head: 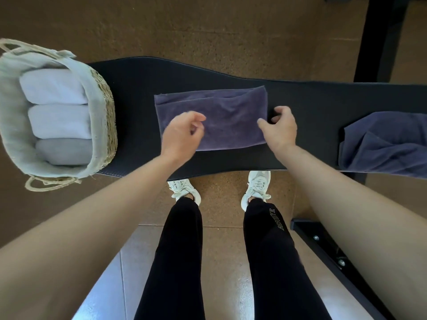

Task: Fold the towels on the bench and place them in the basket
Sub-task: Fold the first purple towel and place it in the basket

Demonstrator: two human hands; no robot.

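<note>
Already three folded towels (pixel 60 121) in basket (pixel 108 125), left. Purple towel (pixel 221 116) half-folded, centre of bench (pixel 138 88); right hand (pixel 280 128) pinches its right edge, left hand (pixel 182 135) hovers, fingers loosely curled. Blue towel (pixel 381 146) right, unfolded.

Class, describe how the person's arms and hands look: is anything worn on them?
The left arm and right arm are bare, no sleeves in view. The left hand and right hand wear no gloves; no watch, bracelet or ring shows.

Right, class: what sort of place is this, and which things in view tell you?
Probably a gym: a black padded bench, speckled rubber-like floor, and a bolted black metal frame beside it.
</note>
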